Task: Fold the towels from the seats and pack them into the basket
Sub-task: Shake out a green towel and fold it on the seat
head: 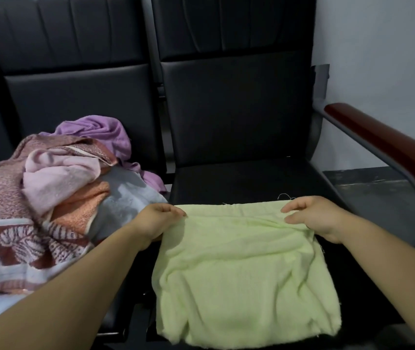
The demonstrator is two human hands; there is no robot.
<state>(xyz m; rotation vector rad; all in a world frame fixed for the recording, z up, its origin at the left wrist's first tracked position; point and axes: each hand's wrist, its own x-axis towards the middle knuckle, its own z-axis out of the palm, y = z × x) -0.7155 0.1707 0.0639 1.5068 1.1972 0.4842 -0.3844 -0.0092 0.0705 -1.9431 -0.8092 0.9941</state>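
A pale green towel (244, 269) lies on the black seat (246, 178). The left hand (157, 221) and right hand (315, 217) pinch its far corners. Its near edge runs out of view

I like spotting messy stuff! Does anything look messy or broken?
The green towel has loose threads poking from its far edge, by the right hand. The other towels lie crumpled in a heap on the left seat.

pale green towel (246, 271); black seats (239, 109); purple towel (95, 132); pink towel (57, 178); orange towel (80, 205); light blue towel (128, 195); maroon-and-white leaf-patterned towel (12, 243); reddish-brown armrest (388, 150); white wall (378, 46).
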